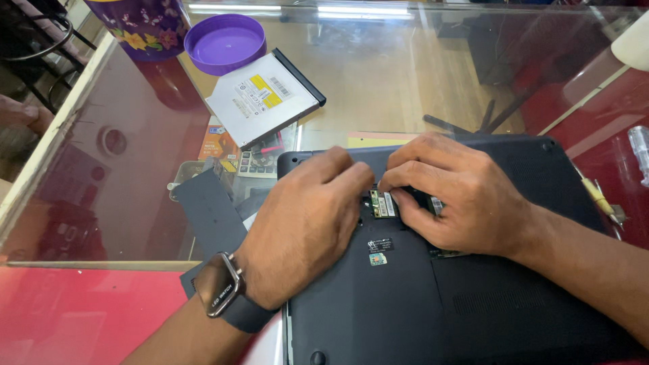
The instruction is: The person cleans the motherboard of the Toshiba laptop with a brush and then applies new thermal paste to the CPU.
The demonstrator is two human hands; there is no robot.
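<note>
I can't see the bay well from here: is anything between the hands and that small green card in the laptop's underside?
Nothing visible. The left hand and right hand both have fingertips at the small green card in the open bay of the upturned black laptop. The removed optical drive lies apart on the glass table.

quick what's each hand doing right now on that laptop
Left hand: fingers curled, resting on the upturned laptop beside the small green circuit card; a grip cannot be told.
Right hand: fingertips pinched at the card's edge.
</note>
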